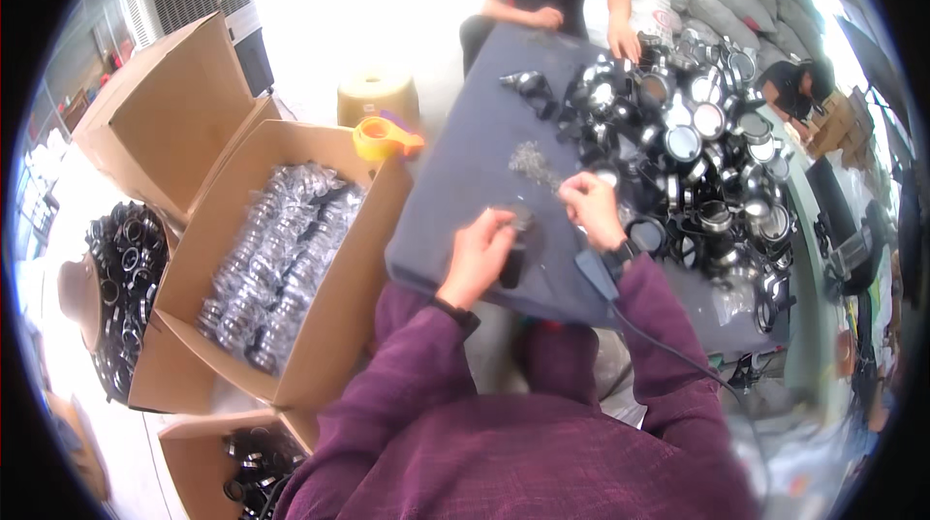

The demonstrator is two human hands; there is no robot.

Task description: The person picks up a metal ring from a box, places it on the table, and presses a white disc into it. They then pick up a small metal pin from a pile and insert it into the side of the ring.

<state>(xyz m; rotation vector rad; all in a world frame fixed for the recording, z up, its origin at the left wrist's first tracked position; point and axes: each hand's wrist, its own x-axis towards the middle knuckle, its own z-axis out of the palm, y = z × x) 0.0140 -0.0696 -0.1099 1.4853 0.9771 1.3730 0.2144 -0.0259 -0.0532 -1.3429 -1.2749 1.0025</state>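
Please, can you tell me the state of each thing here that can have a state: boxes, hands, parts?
Left hand: closed around a dark part.
Right hand: fingers pinched; what it holds is too small to tell.
Large cardboard box: open, full of bagged rings.
Tape dispenser: resting on box edge.

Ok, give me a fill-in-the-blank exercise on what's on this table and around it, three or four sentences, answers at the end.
1. The left hand grips a small ____ part on the grey table.
2. The orange tape dispenser sits on the rim of a ____ box.
3. The pile of black rings with round lenses lies on the person's ____ side of the table.
4. The wearer's sleeves are ____.

Missing words: black; cardboard; right; purple
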